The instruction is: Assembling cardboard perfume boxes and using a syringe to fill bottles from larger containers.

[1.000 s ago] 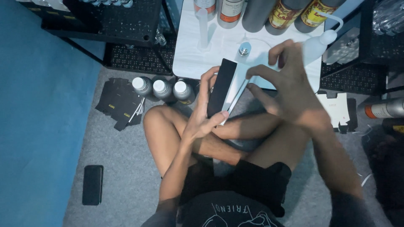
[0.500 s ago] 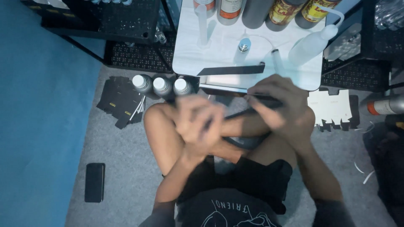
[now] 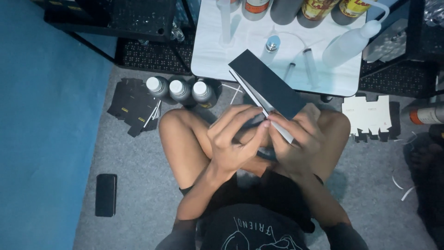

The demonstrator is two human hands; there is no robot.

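I sit cross-legged on a grey floor. A long black carton (image 3: 266, 83) with a white inner face, partly folded, points up and left over my knees. My right hand (image 3: 296, 139) grips its lower end from below. My left hand (image 3: 233, 139) presses its fingertips on the carton's lower edge, beside the right thumb. Both hands meet above my crossed legs.
A low white table (image 3: 217, 55) ahead carries bottles, syringes (image 3: 307, 60) and a squeeze bottle (image 3: 349, 44). Three capped dark bottles (image 3: 180, 90) stand on the floor, flat black cartons (image 3: 132, 104) left, white die-cut card (image 3: 370, 115) right, a phone (image 3: 106, 194) at lower left.
The carton was held upright by my left hand, then dropped low as both hands closed together; now it is raised again, tilted up-left, with both hands on its lower end.
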